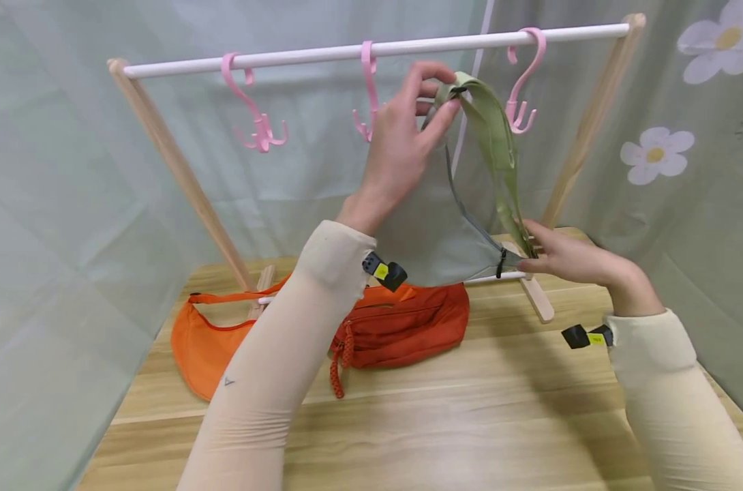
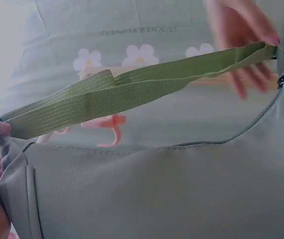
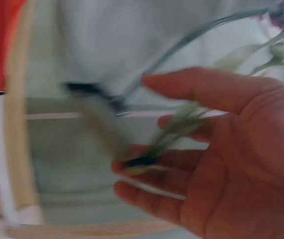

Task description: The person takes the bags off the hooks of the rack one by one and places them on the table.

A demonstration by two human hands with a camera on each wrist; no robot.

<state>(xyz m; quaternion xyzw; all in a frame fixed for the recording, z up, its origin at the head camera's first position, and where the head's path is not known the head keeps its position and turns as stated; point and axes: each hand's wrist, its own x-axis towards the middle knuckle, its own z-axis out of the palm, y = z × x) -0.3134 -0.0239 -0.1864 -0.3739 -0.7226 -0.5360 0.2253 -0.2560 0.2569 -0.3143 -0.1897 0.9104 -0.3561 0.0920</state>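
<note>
A grey-green shoulder bag (image 1: 445, 232) with a green webbing strap (image 1: 494, 129) hangs tilted in front of the rack. My left hand (image 1: 399, 140) pinches its upper corner, where the strap joins. At the lower corner, my right hand (image 1: 570, 256) is beside the strap end and the zipper pull (image 1: 502, 262). The right wrist view shows that hand (image 3: 231, 149) blurred, thumb apart from its extended fingers, with the strap end crossing them. Along the bag's top edge runs a dark zipper (image 2: 251, 127).
Pink hooks (image 1: 264, 133) hang from the white rail (image 1: 310, 56) of a wooden rack. An orange bag (image 1: 202, 348) and a red-orange bag (image 1: 402, 327) with a braided pull lie on the wooden table (image 1: 408, 429). A flower-printed curtain (image 1: 715, 225) stands behind.
</note>
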